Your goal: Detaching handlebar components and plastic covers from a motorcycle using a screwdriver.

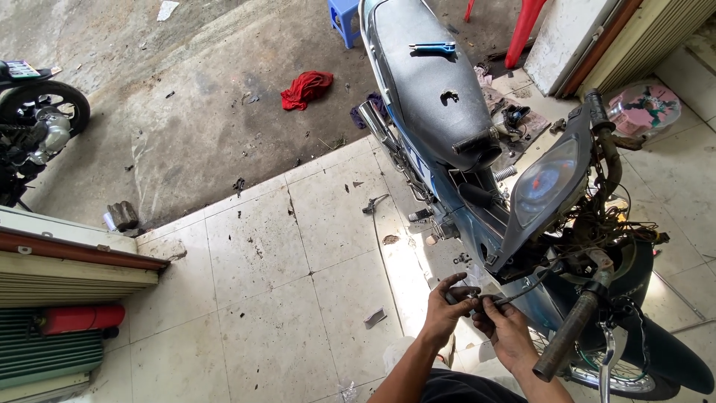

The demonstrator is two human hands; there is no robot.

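A thin dark cable (514,297) runs from the stripped front of the motorbike (440,112) down to the two hands, low and right of centre in the frame. It looks black, slim and slightly curved, and its lower end disappears between the fingers. The left hand (450,302) is closed around that end, fingers curled over a small dark part that cannot be made out. The right hand (507,328) sits just beside it, touching, its fingers also pinched together on the cable. Both hands are smeared with grime.

Above them hangs the loosened headlight cowl (548,190), grey, tilted, with tangled wires behind it. A bare handlebar grip (567,336) sticks out toward the lower right. The long black seat (429,82) stretches to the top of the frame, with a blue tool (434,48) lying on it. On the concrete in the upper middle lies a red rag (306,88). At the upper left edge stands another motorbike wheel (45,104).
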